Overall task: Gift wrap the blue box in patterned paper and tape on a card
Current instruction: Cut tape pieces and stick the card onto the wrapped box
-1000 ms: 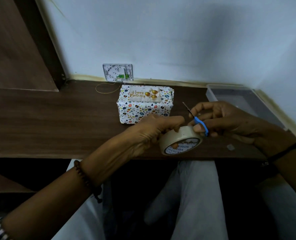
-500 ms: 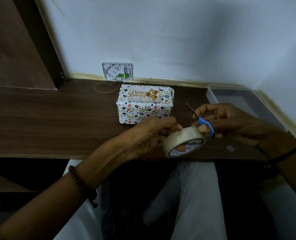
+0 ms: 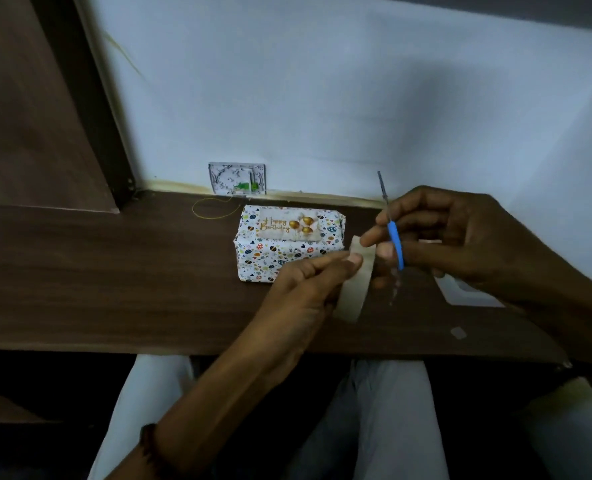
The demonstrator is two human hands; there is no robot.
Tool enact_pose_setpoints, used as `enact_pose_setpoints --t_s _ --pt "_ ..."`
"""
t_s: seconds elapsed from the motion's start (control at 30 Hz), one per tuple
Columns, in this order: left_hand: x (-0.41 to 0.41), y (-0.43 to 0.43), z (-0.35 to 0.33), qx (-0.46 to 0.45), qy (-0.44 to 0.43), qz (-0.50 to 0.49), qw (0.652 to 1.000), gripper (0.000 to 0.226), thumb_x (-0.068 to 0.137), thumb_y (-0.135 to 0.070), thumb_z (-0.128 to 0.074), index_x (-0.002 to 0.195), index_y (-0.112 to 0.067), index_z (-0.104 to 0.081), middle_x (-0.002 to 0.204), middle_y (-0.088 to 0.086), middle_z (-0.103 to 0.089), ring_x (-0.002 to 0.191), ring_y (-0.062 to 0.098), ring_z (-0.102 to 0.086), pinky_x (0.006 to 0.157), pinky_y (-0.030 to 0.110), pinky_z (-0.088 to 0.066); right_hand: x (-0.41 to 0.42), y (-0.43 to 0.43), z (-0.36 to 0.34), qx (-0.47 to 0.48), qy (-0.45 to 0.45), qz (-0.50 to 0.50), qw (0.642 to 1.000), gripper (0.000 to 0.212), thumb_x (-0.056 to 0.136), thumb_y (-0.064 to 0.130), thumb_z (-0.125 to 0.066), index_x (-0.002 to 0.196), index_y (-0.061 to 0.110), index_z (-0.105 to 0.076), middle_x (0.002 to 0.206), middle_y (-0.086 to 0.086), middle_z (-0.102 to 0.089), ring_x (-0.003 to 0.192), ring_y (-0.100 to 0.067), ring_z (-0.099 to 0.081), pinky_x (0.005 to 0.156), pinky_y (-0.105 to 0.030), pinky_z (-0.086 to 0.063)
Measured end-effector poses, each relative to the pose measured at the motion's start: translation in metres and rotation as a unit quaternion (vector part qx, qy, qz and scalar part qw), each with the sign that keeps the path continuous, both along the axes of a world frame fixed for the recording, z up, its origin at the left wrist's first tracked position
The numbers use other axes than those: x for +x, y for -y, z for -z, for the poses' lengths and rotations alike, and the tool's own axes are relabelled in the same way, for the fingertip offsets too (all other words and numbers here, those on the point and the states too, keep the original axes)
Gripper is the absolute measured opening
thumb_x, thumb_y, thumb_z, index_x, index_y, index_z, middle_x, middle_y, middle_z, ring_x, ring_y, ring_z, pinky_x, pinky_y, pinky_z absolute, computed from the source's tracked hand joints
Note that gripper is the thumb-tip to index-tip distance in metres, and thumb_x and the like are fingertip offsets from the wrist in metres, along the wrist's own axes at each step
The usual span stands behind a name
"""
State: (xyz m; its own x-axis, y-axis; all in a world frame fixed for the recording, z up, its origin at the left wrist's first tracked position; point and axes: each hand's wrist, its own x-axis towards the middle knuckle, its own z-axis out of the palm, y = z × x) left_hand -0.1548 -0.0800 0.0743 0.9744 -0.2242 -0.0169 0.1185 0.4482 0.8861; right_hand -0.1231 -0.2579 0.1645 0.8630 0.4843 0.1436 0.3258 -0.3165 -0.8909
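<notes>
Dark brown wood-grain laminate covers the desk (image 3: 114, 271), smooth and matte. Its front edge runs straight across at 6 o'clock, above the person's pale trousers (image 3: 388, 410).

Toward 12 o'clock, near the back wall, sits the box (image 3: 280, 261). It is a squat block fully covered in white paper printed with small coloured shapes, and its corners are folded crisp. A pale card (image 3: 289, 225) with gold lettering and balloons lies flat on its top. The widest stretch of wood grain lies at the box's 9 o'clock. At its 11 o'clock a thin yellow thread (image 3: 211, 207) loops below a wall plate (image 3: 237, 178).

At the box's 4 o'clock, just in front of it, the left hand (image 3: 305, 292) has its grip curled around a cream tape roll (image 3: 355, 285), seen edge-on and held above the desk. At 3 o'clock the right hand (image 3: 460, 237) has its grip closed on small scissors (image 3: 393, 237) with a blue handle and thin blades pointing to 12 o'clock. Its forefinger tip touches the roll's upper rim.

A small tape scrap (image 3: 458, 332) lies at 5 o'clock, near the front edge.
</notes>
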Motion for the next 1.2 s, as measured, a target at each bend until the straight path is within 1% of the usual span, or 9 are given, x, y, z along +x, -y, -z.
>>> enact_pose_setpoints --t_s 0.07,0.13,0.23,0.37,0.47,0.7,0.83,0.97,1.2 --pt "0.001 0.005 -0.006 -0.012 0.031 -0.023 0.999 0.027 0.09 -0.02 -0.066 0.113 -0.009 -0.074 0.111 0.018 -0.068 0.107 0.033 -0.062 0.1 0.042 -0.045 -0.006 -0.006 -0.006 -0.028 0.056 -0.01 0.998 0.03 0.074 0.007 -0.079 0.101 0.009 -0.067 0.095 0.0 -0.077 0.084 -0.014 -0.074 0.07 -0.018 -0.056" --pt "0.002 0.008 -0.013 -0.008 0.066 -0.032 0.997 0.022 0.087 -0.015 -0.065 0.104 -0.02 -0.079 0.107 0.015 -0.065 0.105 0.027 -0.056 0.097 0.037 -0.04 -0.009 -0.007 -0.009 -0.046 0.115 0.002 0.992 0.03 0.075 0.007 -0.081 0.101 0.014 -0.067 0.094 0.002 -0.077 0.082 -0.016 -0.073 0.066 -0.017 -0.055" --pt "0.0 0.008 -0.023 0.016 0.123 -0.027 0.992 0.03 0.093 -0.001 -0.06 0.101 -0.024 -0.077 0.11 0.007 -0.075 0.106 0.01 -0.065 0.087 0.02 -0.049 -0.011 -0.004 -0.015 -0.088 0.206 0.03 0.974 0.03 0.077 0.011 -0.081 0.102 0.018 -0.066 0.094 0.006 -0.075 0.083 -0.014 -0.071 0.061 -0.011 -0.049" --pt "-0.002 0.011 -0.025 0.027 0.164 -0.036 0.985 0.036 0.093 0.008 -0.058 0.1 -0.026 -0.067 0.102 -0.016 -0.075 0.105 0.001 -0.068 0.085 0.016 -0.053 -0.012 -0.006 -0.013 -0.152 0.29 0.049 0.943 0.032 0.078 0.009 -0.08 0.103 0.019 -0.064 0.096 0.012 -0.073 0.083 0.0 -0.067 0.063 -0.007 -0.047" --pt "-0.001 0.013 -0.016 0.037 0.177 -0.053 0.982 0.033 0.092 0.011 -0.056 0.095 -0.02 -0.066 0.097 -0.014 -0.075 0.102 0.001 -0.068 0.088 0.019 -0.054 -0.012 -0.01 -0.003 -0.167 0.316 0.04 0.933 0.03 0.081 0.007 -0.074 0.105 0.019 -0.063 0.097 0.009 -0.072 0.085 -0.001 -0.067 0.067 -0.005 -0.046" --pt "-0.002 0.014 0.002 0.025 0.144 -0.1 0.984 0.014 0.093 0.013 -0.056 0.105 0.018 -0.056 0.097 0.011 -0.066 0.094 0.008 -0.064 0.085 0.02 -0.053 -0.012 -0.022 0.017 -0.181 0.323 0.032 0.929 0.033 0.075 0.01 -0.06 0.107 0.015 -0.061 0.095 0.009 -0.068 0.083 -0.006 -0.065 0.074 -0.027 -0.052" --pt "-0.005 0.015 -0.002 0.03 0.148 -0.107 0.983 0.022 0.091 0.015 -0.055 0.091 -0.006 -0.059 0.094 0.012 -0.061 0.087 0.001 -0.063 0.085 0.017 -0.051 -0.016 -0.024 0.014 -0.193 0.343 0.031 0.919 0.031 0.073 0.008 -0.061 0.104 0.013 -0.063 0.094 0.005 -0.069 0.082 -0.006 -0.064 0.074 -0.022 -0.05" --pt "-0.005 0.016 -0.009 0.039 0.163 -0.111 0.98 0.009 0.091 0.017 -0.055 0.094 0.009 -0.058 0.085 0.001 -0.064 0.085 -0.001 -0.063 0.085 0.017 -0.051 -0.018 -0.024 0.01 -0.207 0.387 0.046 0.897 0.037 0.073 -0.006 -0.072 0.104 0.009 -0.061 0.093 -0.001 -0.067 0.079 -0.013 -0.063 0.074 -0.019 -0.047" --pt "-0.008 0.006 -0.039 0.052 0.195 -0.104 0.974 0.034 0.091 0.016 -0.055 0.091 -0.018 -0.056 0.09 -0.008 -0.071 0.094 -0.001 -0.068 0.087 0.015 -0.053 -0.016 -0.02 0.003 -0.151 0.42 0.072 0.892 0.037 0.076 -0.005 -0.078 0.107 0.007 -0.062 0.096 -0.004 -0.068 0.083 -0.014 -0.067 0.078 -0.015 -0.05"
